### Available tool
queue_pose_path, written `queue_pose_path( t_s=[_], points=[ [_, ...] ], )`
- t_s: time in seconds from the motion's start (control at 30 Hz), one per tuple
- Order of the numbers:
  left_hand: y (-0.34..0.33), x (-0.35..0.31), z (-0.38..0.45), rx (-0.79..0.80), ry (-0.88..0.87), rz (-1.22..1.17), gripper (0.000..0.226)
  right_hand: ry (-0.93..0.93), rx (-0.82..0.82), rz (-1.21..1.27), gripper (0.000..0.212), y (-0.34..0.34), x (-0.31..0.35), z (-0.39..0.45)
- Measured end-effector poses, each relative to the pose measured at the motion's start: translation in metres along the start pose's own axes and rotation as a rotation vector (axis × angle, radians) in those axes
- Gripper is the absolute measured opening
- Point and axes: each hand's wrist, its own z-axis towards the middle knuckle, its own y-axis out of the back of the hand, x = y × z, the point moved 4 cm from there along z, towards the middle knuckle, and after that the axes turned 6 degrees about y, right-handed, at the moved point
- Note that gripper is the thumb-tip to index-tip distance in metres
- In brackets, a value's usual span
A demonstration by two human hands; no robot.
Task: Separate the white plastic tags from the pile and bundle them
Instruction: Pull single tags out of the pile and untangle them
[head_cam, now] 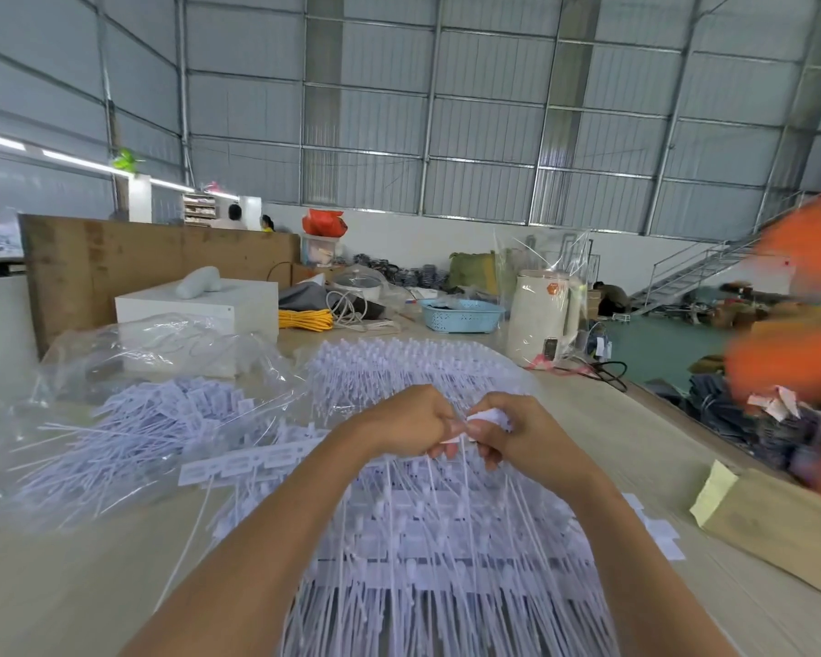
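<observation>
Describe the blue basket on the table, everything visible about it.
The blue basket looks like light blue plastic, low and oval, with a rolled rim and small perforations in its wall. It sits upright far back on the table, left of the cream kettle. Something dark lies inside; what it is cannot be told.

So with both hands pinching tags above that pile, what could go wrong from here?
1. The left hand and right hand hold tags whose thin tails run into the big pile; lifting could drag tangled neighbours along.
2. Loose tags lie near the table's right edge and might get swept off.
</observation>
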Motion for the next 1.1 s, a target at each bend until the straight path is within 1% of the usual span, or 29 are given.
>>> queue_pose_path(
  t_s=[0.07, 0.13, 0.23, 0.37, 0.47, 0.5, 0.53, 0.57, 0.6, 0.63, 0.67, 0.7, 0.77, 0.83, 0.87, 0.9, 0.97, 1.03, 1.1],
  points=[
    [0.000, 0.002, 0.001, -0.009, 0.014, -0.091, 0.038, 0.021, -0.028, -0.013, 0.016, 0.001, 0.002, 0.000],
    [0.000, 0.005, 0.003, -0.016, 0.029, -0.141, 0.037, 0.040, -0.050, -0.013, 0.016, 0.001, 0.003, 0.001],
    [0.002, 0.007, 0.004, -0.014, 0.061, -0.189, 0.036, 0.039, -0.075, 0.077, 0.016, -0.002, 0.005, 0.001],
    [0.001, 0.010, 0.004, 0.030, 0.121, -0.346, 0.026, 0.041, -0.076, 0.133, 0.014, -0.005, 0.007, 0.001],
    [0.000, 0.014, -0.001, 0.097, 0.169, -0.501, 0.026, 0.031, -0.090, 0.056, 0.016, -0.006, 0.007, 0.000],
    [0.001, 0.016, -0.003, 0.140, 0.176, -0.569, 0.027, 0.024, -0.128, -0.014, 0.018, 0.000, 0.004, -0.001],
    [0.000, 0.018, -0.005, 0.178, 0.186, -0.633, 0.029, 0.021, -0.201, -0.105, 0.020, 0.011, 0.002, -0.003],
    [0.000, 0.021, -0.008, 0.193, 0.204, -0.655, 0.028, 0.023, -0.308, -0.120, 0.020, 0.026, 0.002, -0.006],
    [0.000, 0.023, -0.009, 0.175, 0.223, -0.618, 0.028, 0.038, -0.457, -0.006, 0.019, 0.043, 0.001, -0.009],
    [-0.002, 0.025, -0.008, 0.153, 0.228, -0.540, 0.028, 0.066, -0.607, 0.244, 0.016, 0.061, 0.000, -0.012],
    [-0.006, 0.025, -0.007, 0.143, 0.221, -0.462, 0.030, 0.094, -0.671, 0.588, 0.015, 0.072, 0.000, -0.012],
    [-0.011, 0.024, -0.005, 0.145, 0.208, -0.398, 0.033, 0.109, -0.653, 0.896, 0.013, 0.076, 0.002, -0.011],
    [-0.017, 0.025, -0.001, 0.144, 0.184, -0.282, 0.038, 0.078, -0.512, 1.296, 0.007, 0.069, 0.007, -0.009],
    [-0.018, 0.027, 0.000, 0.144, 0.178, -0.186, 0.038, 0.038, -0.343, 1.603, 0.026, 0.057, 0.010, -0.008],
    [-0.017, 0.027, 0.000, 0.150, 0.177, -0.161, 0.035, 0.006, -0.283, 1.678, 0.031, 0.052, 0.011, -0.007],
    [-0.016, 0.026, -0.001, 0.166, 0.177, -0.154, 0.031, -0.046, -0.238, 1.671, 0.028, 0.046, 0.013, -0.006],
    [-0.013, 0.021, -0.003, 0.211, 0.187, -0.154, 0.021, -0.174, -0.226, 1.466, 0.015, 0.032, 0.013, -0.004],
    [-0.010, 0.017, -0.006, 0.233, 0.197, -0.099, 0.015, -0.243, -0.230, 1.174, 0.013, 0.017, 0.008, -0.001],
    [-0.005, 0.013, -0.008, 0.233, 0.174, -0.008, 0.015, -0.270, -0.203, 0.755, 0.016, 0.006, 0.001, 0.002]
  ],
)
